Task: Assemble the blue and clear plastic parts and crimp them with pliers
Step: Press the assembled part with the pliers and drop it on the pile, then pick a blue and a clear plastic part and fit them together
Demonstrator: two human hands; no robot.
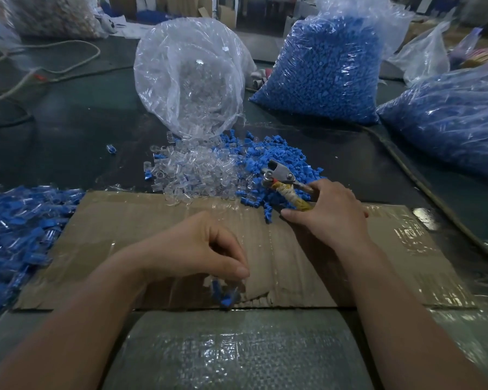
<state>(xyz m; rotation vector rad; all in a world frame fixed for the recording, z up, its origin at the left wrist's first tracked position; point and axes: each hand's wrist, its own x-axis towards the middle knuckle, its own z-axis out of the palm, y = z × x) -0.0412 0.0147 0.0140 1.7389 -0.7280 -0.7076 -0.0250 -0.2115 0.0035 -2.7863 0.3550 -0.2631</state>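
Dark worktop (68, 142) carries a cardboard sheet (293, 263). At its near edge the left hand (197, 246) pinches a blurred blue and clear part (226, 298) in its fingers. At its far edge the right hand (330, 212) has its fingers curled round the pliers (282, 175). Beyond the sheet, loose parts (209, 170) spill from a clear bag (186, 80) of clear pieces, and beyond its right end a tall bag (327, 71) holds blue ones. Left of the sheet lies a heap (17, 229), cut off by the frame.

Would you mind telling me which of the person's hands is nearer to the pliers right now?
Right. The right hand holds the pliers by their wrapped handles; the left hand is apart, nearer the person, pinching a blue and clear part.
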